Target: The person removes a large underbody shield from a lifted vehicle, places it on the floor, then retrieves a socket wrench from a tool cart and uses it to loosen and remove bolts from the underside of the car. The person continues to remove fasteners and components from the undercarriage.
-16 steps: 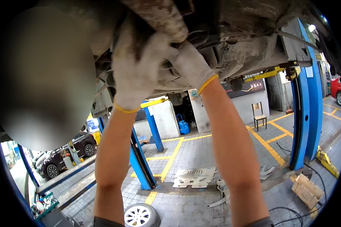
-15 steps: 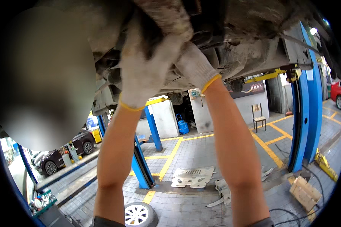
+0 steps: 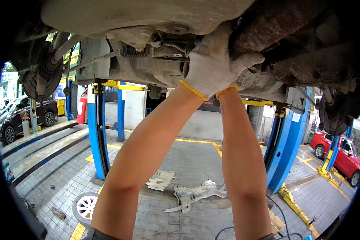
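My arms reach up under a raised car (image 3: 148,18). My left hand (image 3: 210,66), in a dirty white knit glove with a yellow cuff, is against the lower end of a thick rusty pipe (image 3: 278,28). Its fingers run up the pipe's left side and a thumb lies across beneath it, so it looks closed round it; the fingertips are out of sight. My right hand (image 3: 228,90), gloved too, is mostly hidden behind the left one. Only its cuff and a little of the glove show, so its fingers cannot be made out.
Blue lift posts (image 3: 95,136) stand on both sides with yellow arms. On the tiled floor lie a wheel (image 3: 85,207), a flat metal plate (image 3: 161,180), a metal subframe (image 3: 196,195) and black cable (image 3: 285,218). A red car (image 3: 336,154) stands at the right, a dark car (image 3: 24,116) at left.
The view has swung, showing more underbody. My hands have come closer together, the left crossing in front of the right, which is now mostly hidden. Both remain up by the rusty pipe.
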The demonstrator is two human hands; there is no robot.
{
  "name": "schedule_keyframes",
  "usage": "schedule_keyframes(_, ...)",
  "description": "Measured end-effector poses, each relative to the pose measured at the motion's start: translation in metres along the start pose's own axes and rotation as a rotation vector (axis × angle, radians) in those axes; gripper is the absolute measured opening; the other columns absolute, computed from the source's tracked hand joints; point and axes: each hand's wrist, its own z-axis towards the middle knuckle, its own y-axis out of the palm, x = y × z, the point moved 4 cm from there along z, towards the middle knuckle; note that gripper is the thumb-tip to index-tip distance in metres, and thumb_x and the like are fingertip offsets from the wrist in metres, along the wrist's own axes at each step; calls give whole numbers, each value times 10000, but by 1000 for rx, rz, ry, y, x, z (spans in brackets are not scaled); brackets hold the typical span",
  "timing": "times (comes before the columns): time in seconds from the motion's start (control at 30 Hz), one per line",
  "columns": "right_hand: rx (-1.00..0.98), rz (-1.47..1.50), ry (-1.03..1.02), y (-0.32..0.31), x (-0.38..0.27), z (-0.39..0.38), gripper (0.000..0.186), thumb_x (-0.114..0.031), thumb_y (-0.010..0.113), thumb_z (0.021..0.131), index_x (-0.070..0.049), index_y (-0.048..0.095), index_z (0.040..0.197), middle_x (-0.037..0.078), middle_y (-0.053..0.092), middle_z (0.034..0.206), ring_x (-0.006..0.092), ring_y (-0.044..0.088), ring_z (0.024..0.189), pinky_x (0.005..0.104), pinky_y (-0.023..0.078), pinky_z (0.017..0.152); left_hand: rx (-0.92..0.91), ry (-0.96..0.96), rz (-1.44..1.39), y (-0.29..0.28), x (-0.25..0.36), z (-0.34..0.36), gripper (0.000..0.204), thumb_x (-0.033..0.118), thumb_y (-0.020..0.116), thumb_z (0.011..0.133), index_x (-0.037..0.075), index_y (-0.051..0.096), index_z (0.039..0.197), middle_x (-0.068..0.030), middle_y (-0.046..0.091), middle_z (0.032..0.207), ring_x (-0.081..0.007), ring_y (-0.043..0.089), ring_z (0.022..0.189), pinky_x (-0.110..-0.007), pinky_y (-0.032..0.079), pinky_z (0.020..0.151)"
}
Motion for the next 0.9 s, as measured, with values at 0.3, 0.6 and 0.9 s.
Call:
schedule_keyframes(0.3,-39,-76,49,-2,-16,-6,366,-212,601,1031,-112,651,1380,192,654,1381,381,667,1188,444,549,1027,23,-26,-13,-7,4,0,819,594,777,865,20,600,1422,-203,727,1254,-337,711,1105,-450,576,948)
schedule_keyframes(0.6,-47,-89,57,-6,-28,-1,360,-218,599,1035,-110,654,1374,189,657,1383,375,669,1192,442,546,1031,-15,40,16,-13,8,10,870,639,778,850,27,583,1437,-214,721,1258,-360,715,1110,-466,584,942)
schedule_keyframes(0.9,-61,-91,55,-16,-34,-15,355,-225,597,1039,-108,656,1369,186,659,1384,368,671,1195,440,543,1035,-75,119,114,-14,17,7,922,684,779,835,34,566,1451,-224,716,1261,-383,720,1116,-482,592,935)
